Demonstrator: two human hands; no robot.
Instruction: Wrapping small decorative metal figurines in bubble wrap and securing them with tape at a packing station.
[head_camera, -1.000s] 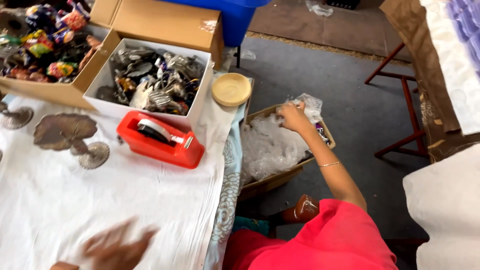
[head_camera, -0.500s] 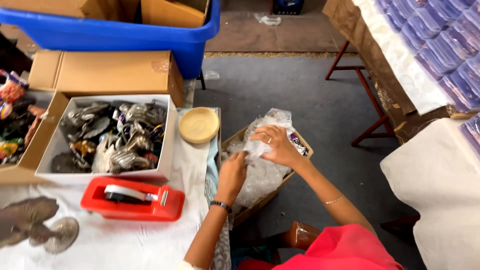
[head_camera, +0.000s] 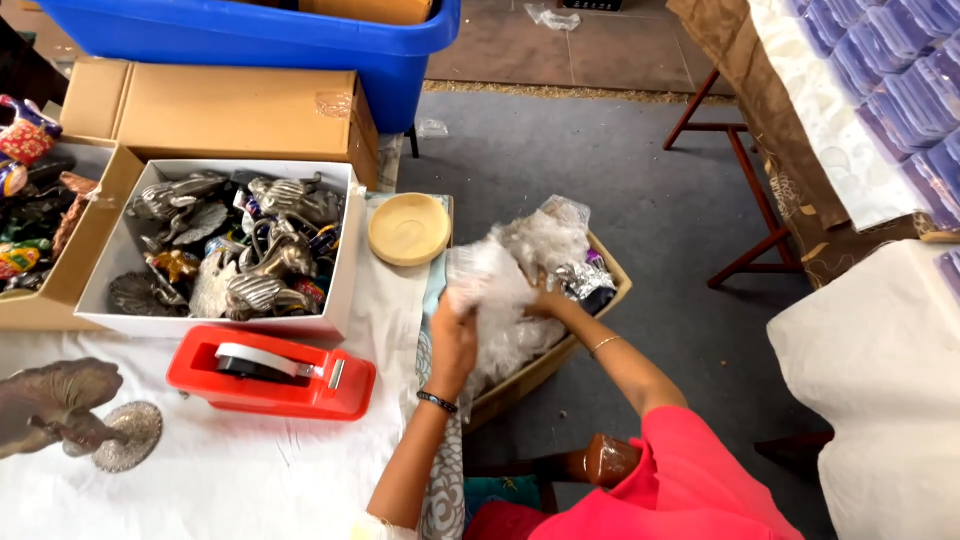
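Observation:
My left hand (head_camera: 455, 340) grips the near edge of a crumpled clear plastic bag (head_camera: 500, 280) held over a brown cardboard box (head_camera: 600, 300) that stands beside the table. My right hand (head_camera: 545, 300) is pushed into the plastic from the right, and its fingers are partly hidden by it. More clear wrapping and something shiny and silver (head_camera: 575, 278) fill the box below.
A red tape dispenser (head_camera: 270, 372) lies on the white tablecloth. Behind it is a white box of metal figurines (head_camera: 235, 245), with a round yellow lid (head_camera: 409, 228) to its right. A metal figure on a round base (head_camera: 70, 410) stands at the left. A blue tub (head_camera: 250, 40) sits at the back.
My left hand came off the table and joined the right at the box. Both hands have pulled the plastic up out of the box, and my view has shifted down and right.

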